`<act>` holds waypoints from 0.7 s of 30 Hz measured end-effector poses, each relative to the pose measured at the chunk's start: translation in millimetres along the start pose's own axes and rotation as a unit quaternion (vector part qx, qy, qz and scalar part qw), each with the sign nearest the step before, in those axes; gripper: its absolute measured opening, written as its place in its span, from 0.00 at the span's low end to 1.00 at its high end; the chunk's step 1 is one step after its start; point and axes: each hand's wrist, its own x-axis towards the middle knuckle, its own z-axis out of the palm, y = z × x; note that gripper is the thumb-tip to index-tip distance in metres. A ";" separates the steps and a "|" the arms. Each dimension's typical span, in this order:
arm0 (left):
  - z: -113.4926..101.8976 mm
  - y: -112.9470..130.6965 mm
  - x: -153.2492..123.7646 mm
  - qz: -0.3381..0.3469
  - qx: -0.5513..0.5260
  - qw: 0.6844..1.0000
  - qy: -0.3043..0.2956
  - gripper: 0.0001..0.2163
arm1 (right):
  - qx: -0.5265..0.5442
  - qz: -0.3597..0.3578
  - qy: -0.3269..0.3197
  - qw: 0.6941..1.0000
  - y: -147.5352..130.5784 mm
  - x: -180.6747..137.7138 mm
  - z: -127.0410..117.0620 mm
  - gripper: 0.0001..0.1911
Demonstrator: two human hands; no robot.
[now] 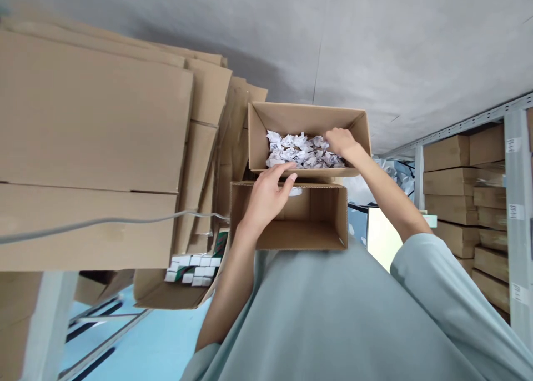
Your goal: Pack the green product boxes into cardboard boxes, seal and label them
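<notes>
My right hand (340, 142) reaches into the far cardboard box (308, 114), at the right end of a layer of crumpled white paper (306, 148). Its fingers are curled down; whatever they may hold is hidden. My left hand (268, 197) is open, thumb apart from the fingers, above the near rim of that box. Below it, against my body, stands a second open cardboard box (300, 234) with bare brown walls. A small white object (295, 191) shows beside my left thumb at this box's far wall; its kind is unclear.
Flattened cartons (91, 114) lean in a tall stack on the left, crossed by a grey cable (125, 221). Below them is a carton (166, 297) with small white-ended boxes (200, 272). On the right, a metal rack (518, 203) holds several brown boxes (447, 197). A grey wall (375, 48) lies ahead.
</notes>
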 end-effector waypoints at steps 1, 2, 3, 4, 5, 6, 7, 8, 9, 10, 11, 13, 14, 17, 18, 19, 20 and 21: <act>-1.7 0.1 0.3 -0.008 -0.019 1.000 -0.001 0.17 | 0.028 0.005 0.040 0.999 3.7 -18.3 -6.9 0.21; -3.3 -0.1 0.8 -0.013 -0.038 0.999 -0.001 0.17 | 0.063 0.007 0.085 0.994 6.6 -40.2 -13.1 0.22; -4.6 -0.8 1.4 -0.013 -0.054 0.998 0.002 0.17 | 0.105 -0.001 0.131 0.986 7.9 -65.1 -18.5 0.22; -5.6 -2.0 2.1 -0.009 -0.067 0.998 0.006 0.17 | 0.150 -0.014 0.167 0.974 7.4 -92.0 -23.0 0.22; -6.3 -3.7 2.9 -0.003 -0.080 0.997 0.012 0.17 | 0.195 -0.028 0.193 0.961 4.9 -119.5 -26.3 0.22; -6.6 -5.9 3.8 0.003 -0.092 0.996 0.016 0.17 | 0.237 -0.043 0.209 0.948 0.2 -146.3 -28.5 0.22; -6.7 -8.2 4.7 0.007 -0.104 0.994 0.018 0.17 | 0.272 -0.061 0.212 0.937 -6.2 -170.7 -29.3 0.21; -6.6 -10.6 5.5 0.008 -0.115 0.993 0.017 0.17 | 0.301 -0.077 0.203 0.928 -13.9 -191.6 -28.5 0.20; -6.4 -12.7 6.3 0.008 -0.124 0.992 0.014 0.17 | 0.321 -0.091 0.188 0.924 -22.4 -208.2 -26.1 0.19; -6.3 -14.4 7.0 0.006 -0.131 0.991 0.009 0.18 | 0.333 -0.103 0.168 0.922 -31.0 -220.3 -22.1 0.18; -6.2 -15.5 7.5 0.004 -0.135 0.991 0.005 0.18 | 0.338 -0.111 0.146 0.923 -38.9 -228.1 -16.7 0.18; -6.3 -16.0 8.1 0.002 -0.134 0.991 0.000 0.17 | 0.332 -0.119 0.102 0.930 -51.1 -233.9 -4.0 0.19; -6.5 -15.4 8.1 0.001 -0.133 0.991 -0.001 0.17 | 0.326 -0.119 0.085 0.934 -54.7 -234.0 2.0 0.20; -7.1 -12.0 6.9 0.003 -0.127 0.992 -0.003 0.16 | 0.321 -0.108 0.070 0.938 -55.8 -232.7 11.3 0.23; -7.1 -10.6 6.3 0.003 -0.126 0.992 -0.002 0.16 | 0.329 -0.100 0.079 0.936 -53.7 -232.8 10.6 0.23; -6.9 -9.2 5.6 0.004 -0.124 0.992 0.001 0.16 | 0.339 -0.091 0.093 0.932 -50.7 -232.6 8.1 0.22; -6.6 -7.9 4.9 0.004 -0.122 0.992 0.005 0.16 | 0.350 -0.081 0.110 0.927 -47.0 -231.6 4.2 0.20; -6.2 -6.6 4.2 0.004 -0.119 0.993 0.009 0.16 | 0.359 -0.072 0.127 0.922 -42.8 -228.9 -0.6 0.19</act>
